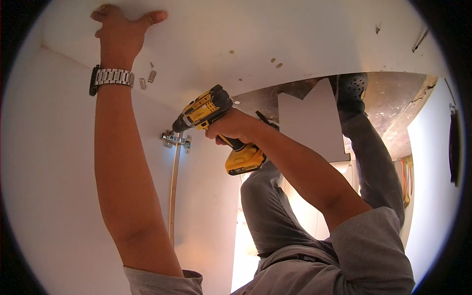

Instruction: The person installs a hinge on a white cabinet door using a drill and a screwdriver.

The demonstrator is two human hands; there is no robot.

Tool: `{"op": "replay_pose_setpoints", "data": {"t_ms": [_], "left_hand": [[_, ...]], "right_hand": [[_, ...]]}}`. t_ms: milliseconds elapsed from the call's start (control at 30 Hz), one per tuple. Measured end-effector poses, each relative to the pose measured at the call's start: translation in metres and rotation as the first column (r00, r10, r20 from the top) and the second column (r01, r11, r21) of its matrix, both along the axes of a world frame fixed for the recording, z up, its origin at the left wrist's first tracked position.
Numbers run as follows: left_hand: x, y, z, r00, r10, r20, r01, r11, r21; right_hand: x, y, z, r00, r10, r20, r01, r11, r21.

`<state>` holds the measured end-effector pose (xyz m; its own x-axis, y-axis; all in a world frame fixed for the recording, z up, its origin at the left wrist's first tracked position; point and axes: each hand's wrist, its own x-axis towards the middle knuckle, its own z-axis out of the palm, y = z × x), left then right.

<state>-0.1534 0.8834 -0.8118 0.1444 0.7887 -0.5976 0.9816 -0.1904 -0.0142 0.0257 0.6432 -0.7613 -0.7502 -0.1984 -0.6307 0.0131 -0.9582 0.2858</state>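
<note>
Head view: a yellow-and-black cordless drill (202, 109) is held just off the centre toward ten o'clock, its dark chuck (180, 123) pointing to eight. The right hand (235, 125), reaching in from four o'clock, is wrapped firmly around the upper handle (233, 142). At nine o'clock sits a metal hinge (169, 139), by the tan edge (173, 196) of a board, and the chuck is close to it (touching or merely overlapping, I cannot tell from this angle). The left hand (121, 37), up between ten and eleven, is open and spread, seemingly braced against the broad white panel (196, 39), with nothing visible in its grasp. Small metallic-looking pieces (152, 76) are on the panel, at five o'clock from that hand.

The drill should handle as a hard, stiff, fairly hefty tool, hardly fragile, with much of its weight likely in the yellow battery (246, 160) at its foot. Best hold is the handle, high up under the body, well clear of the chuck; the casing looks unlikely to slip in a dry palm
</note>
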Motion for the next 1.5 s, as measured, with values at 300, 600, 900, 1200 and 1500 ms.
{"op": "replay_pose_setpoints", "data": {"t_ms": [300,600,900,1200,1500], "left_hand": [[0.009,0.000,0.003,0.996,-0.034,-0.088,0.041,0.996,0.084],[0.007,0.004,0.008,0.996,0.075,-0.057,-0.075,0.997,-0.004],[0.000,-0.019,0.015,0.990,0.141,-0.029,-0.138,0.986,0.090],[0.029,-0.003,0.033,0.974,0.207,-0.090,-0.190,0.967,0.172],[0.053,-0.237,0.143,0.626,0.612,0.483,-0.686,0.727,-0.033]], "right_hand": [[0.002,0.007,0.001,1.000,0.008,-0.012,-0.008,0.998,0.061],[0.011,0.016,0.011,0.997,-0.060,0.040,0.056,0.994,0.093],[0.029,0.028,0.028,0.988,-0.077,0.133,0.071,0.996,0.054],[0.109,0.014,0.085,0.916,-0.301,0.265,0.165,0.885,0.435],[0.130,-0.039,0.145,0.813,-0.484,0.323,0.433,0.874,0.220]]}}
